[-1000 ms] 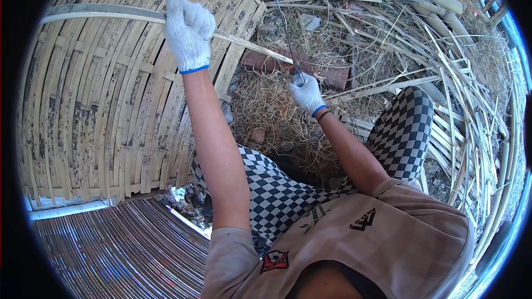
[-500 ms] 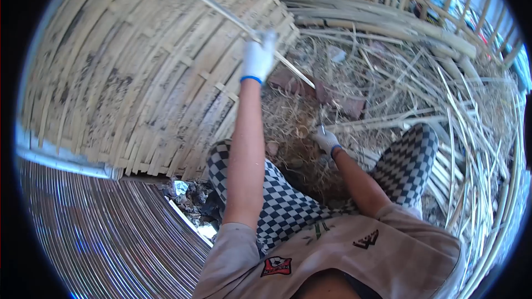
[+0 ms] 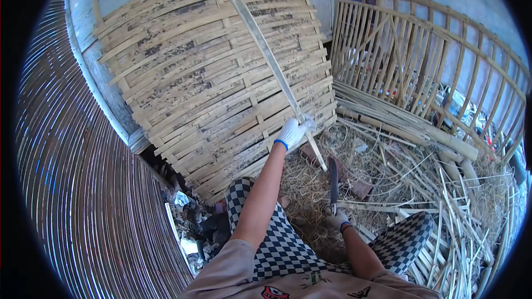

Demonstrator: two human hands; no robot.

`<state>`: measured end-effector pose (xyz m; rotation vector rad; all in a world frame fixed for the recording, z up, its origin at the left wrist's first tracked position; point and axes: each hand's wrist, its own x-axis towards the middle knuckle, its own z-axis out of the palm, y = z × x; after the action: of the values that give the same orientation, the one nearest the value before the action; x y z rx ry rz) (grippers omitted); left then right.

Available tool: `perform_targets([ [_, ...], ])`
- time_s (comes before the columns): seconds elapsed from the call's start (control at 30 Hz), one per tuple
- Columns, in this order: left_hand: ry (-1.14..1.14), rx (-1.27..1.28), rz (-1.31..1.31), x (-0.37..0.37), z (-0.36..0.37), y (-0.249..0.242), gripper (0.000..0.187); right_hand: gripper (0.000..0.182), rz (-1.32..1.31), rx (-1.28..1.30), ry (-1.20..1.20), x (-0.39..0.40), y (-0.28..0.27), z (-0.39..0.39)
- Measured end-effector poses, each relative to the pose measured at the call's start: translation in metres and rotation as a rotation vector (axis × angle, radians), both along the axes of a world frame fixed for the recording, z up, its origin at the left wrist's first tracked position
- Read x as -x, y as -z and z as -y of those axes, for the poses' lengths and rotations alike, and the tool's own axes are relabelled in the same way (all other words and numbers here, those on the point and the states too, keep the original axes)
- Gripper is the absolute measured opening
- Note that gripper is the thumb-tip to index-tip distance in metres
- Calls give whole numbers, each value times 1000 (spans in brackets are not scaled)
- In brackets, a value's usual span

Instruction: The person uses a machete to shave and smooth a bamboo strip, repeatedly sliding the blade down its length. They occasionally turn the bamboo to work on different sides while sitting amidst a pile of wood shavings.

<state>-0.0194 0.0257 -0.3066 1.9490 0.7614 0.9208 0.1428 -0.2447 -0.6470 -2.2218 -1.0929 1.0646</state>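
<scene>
My left hand (image 3: 293, 133), in a white knit glove with a blue cuff, is closed round a long split bamboo strip (image 3: 260, 44) near its lower end. The strip slants up and away past the top of the view. Low at the right, my gloved right hand (image 3: 335, 220) grips a machete (image 3: 333, 182) by the handle. Its dark blade points away from me, with the tip just right of the strip's lower end. Under both hands the ground is covered with bamboo shavings (image 3: 310, 191), and a reddish flat piece (image 3: 361, 189) lies beyond the blade.
A woven bamboo panel (image 3: 221, 72) leans ahead on the left. Thick bamboo poles (image 3: 421, 133) lie below a bamboo slat fence (image 3: 388, 50) at the back right. Loose split strips (image 3: 457, 227) pile up at my right, and a ridged, slatted surface (image 3: 88, 188) fills the left side.
The view has tilted up, showing more of the fence and wall. The machete blade, hard to make out before, now points forward in plain view. My left hand still holds the strip, now steeper.
</scene>
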Motion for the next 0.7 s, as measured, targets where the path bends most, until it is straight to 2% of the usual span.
perform_targets([
  [0.03, -13, -7, -42, 5, 2, -3, 19, 40, -79, -39, -47, -8, 36, -2],
  [0.13, 37, 100, 55, 15, 2, -2, 17, 41, -72, -100, -60, 3, -20, 16],
  [0.23, 49, 109, 50, 20, -1, 1, 17, 42, -74, -34, -49, -4, 4, 9],
  [0.33, 77, 84, 13, 24, 1, 0, 18, 42, -123, -75, -29, 2, -16, 17],
  [0.4, 67, 94, -8, 26, 3, -1, 19, 43, -124, -91, -48, 0, -10, 14],
  [0.5, 54, 80, -58, 32, 4, -2, 22, 37, -154, 21, -5, 1, -12, 12],
  [0.7, 88, 96, -60, 34, 4, -4, 21, 39, -162, 40, 18, 3, -25, 14],
])
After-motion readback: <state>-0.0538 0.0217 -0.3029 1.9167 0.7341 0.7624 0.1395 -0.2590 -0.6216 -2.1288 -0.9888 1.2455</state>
